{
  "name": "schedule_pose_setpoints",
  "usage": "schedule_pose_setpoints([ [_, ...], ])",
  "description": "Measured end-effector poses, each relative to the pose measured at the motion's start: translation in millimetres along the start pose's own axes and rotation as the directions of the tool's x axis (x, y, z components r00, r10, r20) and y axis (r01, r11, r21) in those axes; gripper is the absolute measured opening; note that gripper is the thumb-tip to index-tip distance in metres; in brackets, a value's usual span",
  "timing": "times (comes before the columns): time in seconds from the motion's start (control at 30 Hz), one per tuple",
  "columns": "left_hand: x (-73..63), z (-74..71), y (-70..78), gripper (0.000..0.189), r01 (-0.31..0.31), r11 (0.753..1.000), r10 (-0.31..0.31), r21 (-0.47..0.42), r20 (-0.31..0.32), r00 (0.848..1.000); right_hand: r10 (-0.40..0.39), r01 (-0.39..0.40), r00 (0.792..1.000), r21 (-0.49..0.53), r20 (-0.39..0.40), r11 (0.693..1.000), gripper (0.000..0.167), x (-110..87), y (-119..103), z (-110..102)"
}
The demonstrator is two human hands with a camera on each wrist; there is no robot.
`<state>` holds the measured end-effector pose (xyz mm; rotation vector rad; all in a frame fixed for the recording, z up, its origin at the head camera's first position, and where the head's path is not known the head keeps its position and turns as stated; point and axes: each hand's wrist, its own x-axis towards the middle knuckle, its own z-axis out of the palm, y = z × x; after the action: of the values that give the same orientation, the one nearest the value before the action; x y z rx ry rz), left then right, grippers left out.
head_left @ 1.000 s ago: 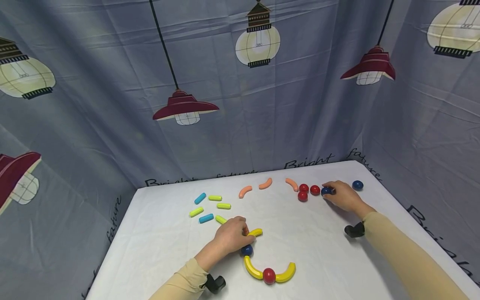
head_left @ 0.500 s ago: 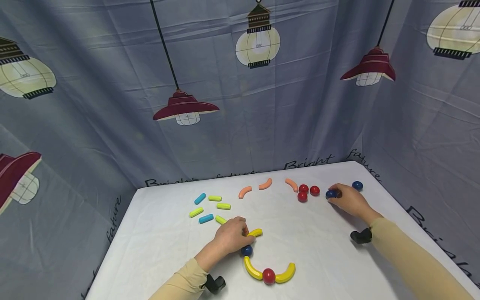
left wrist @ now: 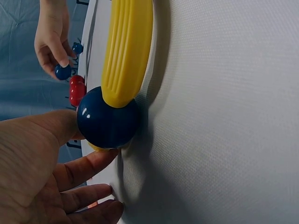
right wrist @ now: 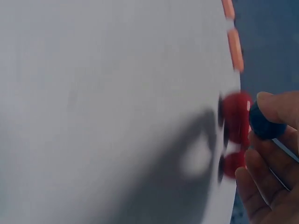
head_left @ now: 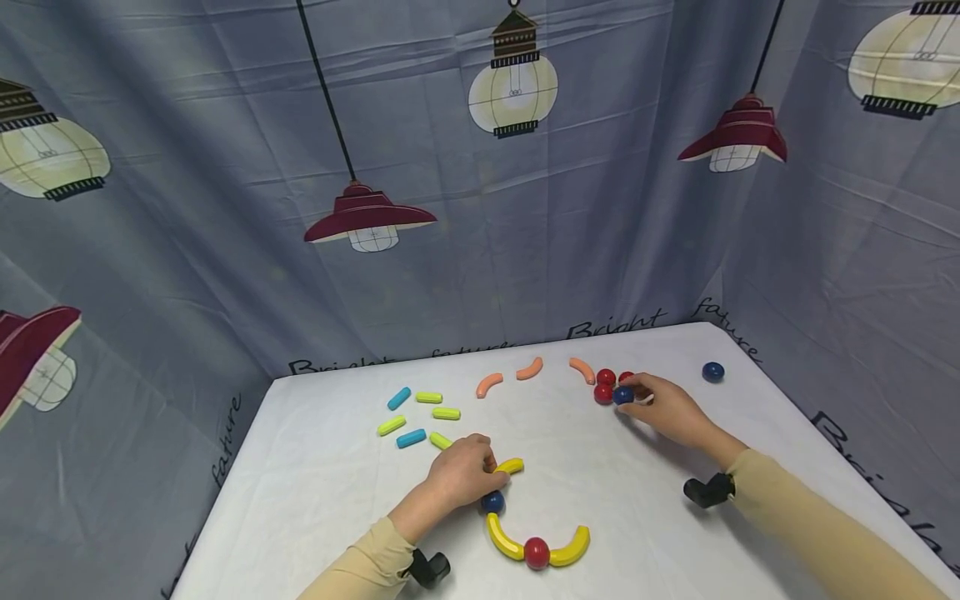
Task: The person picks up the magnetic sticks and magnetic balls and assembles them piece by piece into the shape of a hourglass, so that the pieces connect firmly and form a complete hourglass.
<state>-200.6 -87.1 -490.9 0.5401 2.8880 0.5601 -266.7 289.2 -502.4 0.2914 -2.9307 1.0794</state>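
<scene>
We read "Bright" and "fature" in black script on the grey-blue curtain (head_left: 600, 258), well beyond the near red ball (head_left: 537, 553). Farther back and right of that ball, we see the right hand (head_left: 671, 410) pinching a blue ball (head_left: 623, 395) beside some red balls (head_left: 603, 393). Beyond and left of it, the left hand (head_left: 461, 469) pinches a yellow curved piece (head_left: 512, 466) next to another blue sphere (head_left: 492, 502).

Seven balls (head_left: 623, 396), six sticks (head_left: 446, 413), six curved pieces (head_left: 572, 547)

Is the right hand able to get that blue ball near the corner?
Probably not yet: the right hand pinches another blue ball, though nothing seems between it and the corner ball.
</scene>
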Motion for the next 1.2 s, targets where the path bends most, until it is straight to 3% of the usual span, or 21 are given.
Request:
schedule_pose_setpoints([
  [0.3,0.3,0.9,0.7,0.029,0.003,1.0,-0.003,0.003,0.0,1.0,-0.104,0.095,0.99,0.093,0.094,0.991,0.039,-7.1,-48,36],
  [0.53,-0.4,0.6,1.3,0.029,0.002,1.0,-0.002,0.0,-0.004,1.0,-0.072,0.051,0.981,0.118,0.182,0.992,0.039,-13.5,-73,64],
  [0.97,-1.1,-1.5,0.7,0.029,0.007,1.0,-0.007,-0.008,0.004,1.0,-0.11,0.093,0.966,0.082,0.234,0.992,0.037,-17.3,-88,91],
  [1.2,-1.4,-2.4,0.3,0.026,0.004,1.0,-0.005,-0.028,-0.002,1.0,-0.172,0.175,0.955,0.009,0.24,0.984,0.036,-18.5,-94,99],
])
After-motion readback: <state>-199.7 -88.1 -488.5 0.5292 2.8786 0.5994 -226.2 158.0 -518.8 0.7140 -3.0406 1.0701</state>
